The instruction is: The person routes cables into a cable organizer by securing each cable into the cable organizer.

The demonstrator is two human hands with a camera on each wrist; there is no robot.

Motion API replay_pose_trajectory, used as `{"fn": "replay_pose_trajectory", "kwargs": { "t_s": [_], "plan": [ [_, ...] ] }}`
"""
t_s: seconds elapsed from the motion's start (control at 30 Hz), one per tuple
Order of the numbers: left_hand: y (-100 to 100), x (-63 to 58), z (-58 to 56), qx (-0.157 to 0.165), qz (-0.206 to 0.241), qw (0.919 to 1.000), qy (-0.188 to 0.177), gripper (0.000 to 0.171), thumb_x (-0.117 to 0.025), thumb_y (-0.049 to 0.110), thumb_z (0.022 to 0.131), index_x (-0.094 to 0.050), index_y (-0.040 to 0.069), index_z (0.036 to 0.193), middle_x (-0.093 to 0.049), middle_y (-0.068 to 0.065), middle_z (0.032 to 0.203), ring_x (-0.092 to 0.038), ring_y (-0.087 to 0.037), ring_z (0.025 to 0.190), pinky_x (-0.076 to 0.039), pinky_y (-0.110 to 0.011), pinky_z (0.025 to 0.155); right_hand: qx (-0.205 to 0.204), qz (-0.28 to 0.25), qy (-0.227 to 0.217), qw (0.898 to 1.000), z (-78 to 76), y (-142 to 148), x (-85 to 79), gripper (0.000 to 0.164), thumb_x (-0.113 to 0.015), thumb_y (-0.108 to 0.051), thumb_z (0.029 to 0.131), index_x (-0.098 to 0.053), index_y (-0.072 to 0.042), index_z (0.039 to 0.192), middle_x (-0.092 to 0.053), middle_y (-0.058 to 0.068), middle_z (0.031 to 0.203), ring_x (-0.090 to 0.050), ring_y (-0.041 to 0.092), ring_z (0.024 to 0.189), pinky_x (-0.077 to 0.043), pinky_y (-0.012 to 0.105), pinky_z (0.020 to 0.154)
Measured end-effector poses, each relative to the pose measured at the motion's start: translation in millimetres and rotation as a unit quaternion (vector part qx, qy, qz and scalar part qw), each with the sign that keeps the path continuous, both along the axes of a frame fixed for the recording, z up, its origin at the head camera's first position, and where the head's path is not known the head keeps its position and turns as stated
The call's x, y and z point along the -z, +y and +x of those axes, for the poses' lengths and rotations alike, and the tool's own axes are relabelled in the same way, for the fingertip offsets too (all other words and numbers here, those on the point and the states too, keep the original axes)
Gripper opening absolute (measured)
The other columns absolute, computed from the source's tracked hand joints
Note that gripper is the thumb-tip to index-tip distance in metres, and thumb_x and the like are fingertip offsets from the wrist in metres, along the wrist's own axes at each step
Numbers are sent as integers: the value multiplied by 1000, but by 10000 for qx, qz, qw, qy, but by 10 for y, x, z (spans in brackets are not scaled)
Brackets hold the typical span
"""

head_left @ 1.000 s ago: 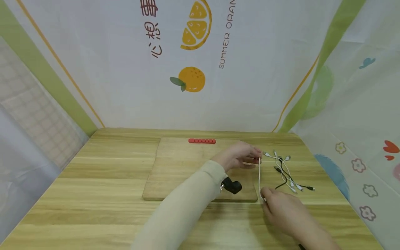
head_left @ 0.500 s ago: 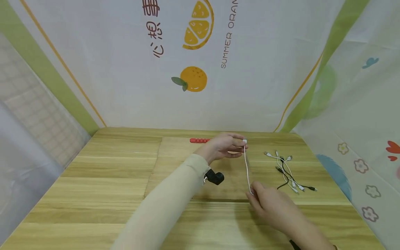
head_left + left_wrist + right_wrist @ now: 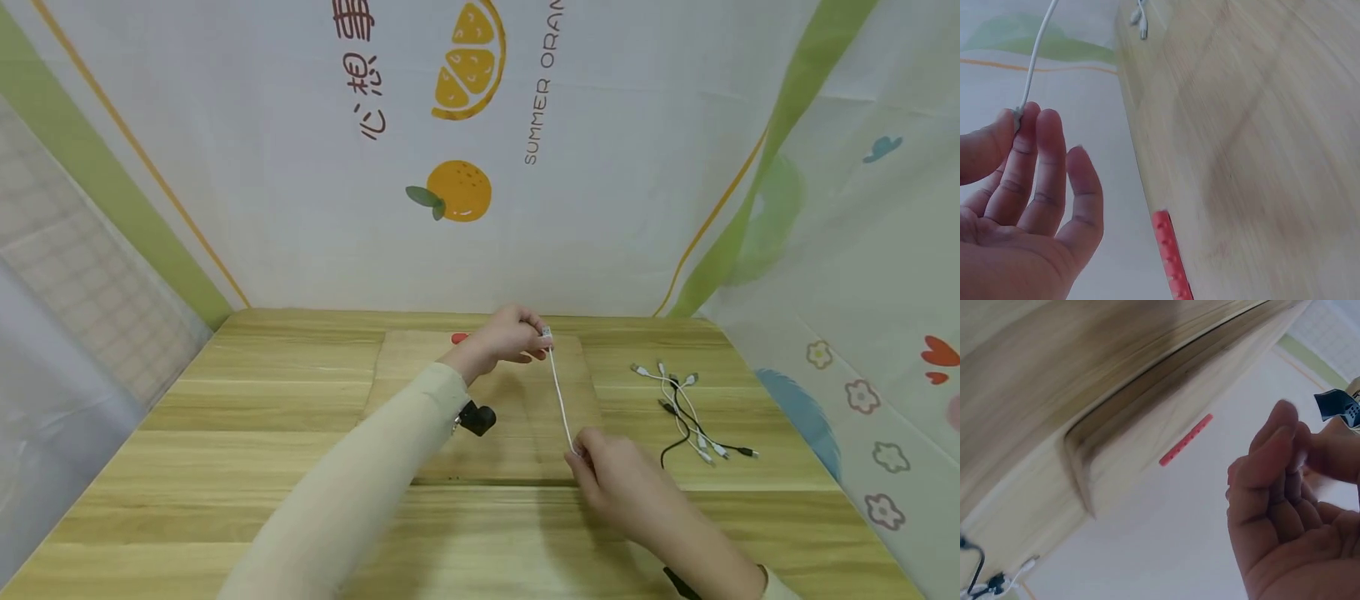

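Observation:
A white USB cable (image 3: 559, 393) is stretched between both hands, over the right part of a wooden board (image 3: 405, 358). At the far end my left hand (image 3: 513, 335) pinches its USB plug (image 3: 547, 332) between thumb and index finger. The other fingers of that hand (image 3: 1029, 181) stay loosely bent in the left wrist view. My right hand (image 3: 611, 471), closer to the front, pinches the cable's near end, which the fingers hide. A red cable holder strip (image 3: 1186, 440) lies at the board's back edge, mostly covered by the left hand and forearm in the head view.
To the right of the board, several white and black cables (image 3: 682, 417) lie tangled on the wooden table (image 3: 225, 442). A printed curtain (image 3: 600, 208) hangs behind the table, and another borders its right side. A black wrist camera (image 3: 477, 417) sticks out from the left wrist.
Both hands have carried the white USB cable leftward, from beside the board's right edge to over the board. The left hand now covers most of the red strip.

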State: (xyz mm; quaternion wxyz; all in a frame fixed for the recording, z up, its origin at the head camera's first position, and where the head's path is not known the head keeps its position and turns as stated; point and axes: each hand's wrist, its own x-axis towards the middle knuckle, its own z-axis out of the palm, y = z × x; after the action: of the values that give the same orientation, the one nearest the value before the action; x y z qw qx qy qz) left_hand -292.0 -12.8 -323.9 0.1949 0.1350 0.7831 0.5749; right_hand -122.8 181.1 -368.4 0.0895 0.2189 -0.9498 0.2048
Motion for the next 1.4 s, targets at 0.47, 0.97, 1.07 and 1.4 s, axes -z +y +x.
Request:
{"fn": "replay_pose_trajectory", "kwargs": {
  "t_s": [0.47, 0.97, 1.07, 1.4],
  "plan": [
    [-112, 59, -138, -310, -874, 9868, 1325, 19, -75, 5, 97, -74, -1, 115, -76, -11, 102, -69, -18, 90, -55, -26, 78, 171, 309, -148, 9993, -166, -325, -30, 29, -71, -11, 100, -61, -14, 73, -49, -6, 59, -44, 8, 54, -36, 26, 50],
    [-213, 118, -340, -627, -1786, 9646, 1837, 13, -74, 4, 96, -74, 1, 109, -74, -12, 102, -67, -20, 91, -57, -30, 81, 611, 1804, -141, 9816, -396, -578, -36, 18, -72, -1, 86, -63, -7, 71, -57, 3, 60, -49, 15, 52, -46, 36, 43],
    [-230, 112, -363, -662, -1876, 9624, 1852, 15, -72, 3, 97, -73, 0, 111, -73, -13, 106, -66, -22, 95, -57, -34, 86, 495, 1892, -224, 9804, -452, -695, -61, 18, -71, -1, 89, -65, -7, 73, -58, 2, 62, -48, 14, 53, -44, 33, 42],
    [-228, 288, -574, -739, -2581, 9435, 1944, 18, -69, 4, 96, -75, 2, 113, -75, -11, 110, -65, -23, 99, -56, -41, 92, 236, 2097, 114, 9774, -662, -864, -2, 25, -71, -1, 91, -64, -12, 69, -67, 4, 71, -61, 15, 57, -51, 35, 45]
  ]
}}
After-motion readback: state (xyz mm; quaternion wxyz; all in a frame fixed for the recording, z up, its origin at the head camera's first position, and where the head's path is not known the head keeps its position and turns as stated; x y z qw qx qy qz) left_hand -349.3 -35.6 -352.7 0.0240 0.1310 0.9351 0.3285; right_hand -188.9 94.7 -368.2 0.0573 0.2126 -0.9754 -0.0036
